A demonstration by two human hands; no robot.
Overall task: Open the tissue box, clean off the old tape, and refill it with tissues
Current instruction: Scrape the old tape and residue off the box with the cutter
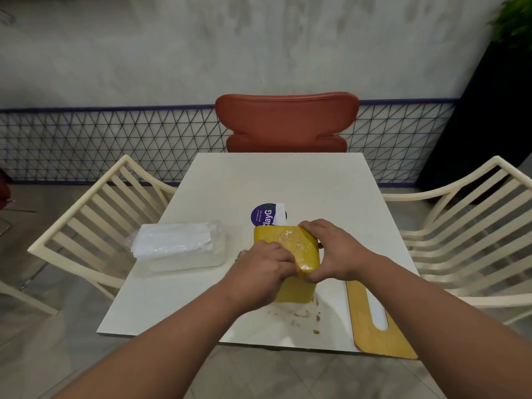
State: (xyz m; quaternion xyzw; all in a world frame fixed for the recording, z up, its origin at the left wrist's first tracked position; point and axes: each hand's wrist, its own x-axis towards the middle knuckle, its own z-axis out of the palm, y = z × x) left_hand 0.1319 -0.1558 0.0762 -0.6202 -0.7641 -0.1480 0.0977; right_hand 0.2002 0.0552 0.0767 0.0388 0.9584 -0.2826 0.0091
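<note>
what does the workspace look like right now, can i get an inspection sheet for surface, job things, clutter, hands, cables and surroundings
surface: white square table, brownish tape crumbs near the front edge
job's things: yellow tissue box held in the middle, patchy residue on its upper face; yellow slotted lid flat at the front right edge; clear pack of tissues to the left
clutter: purple round sticker and a white paper behind the box
hands: left hand curled on the box's near face; right hand grips its right side
cables: nothing seen
surroundings: red chair opposite, cream slatted chairs at both sides, mesh fence, dark planter at right
</note>
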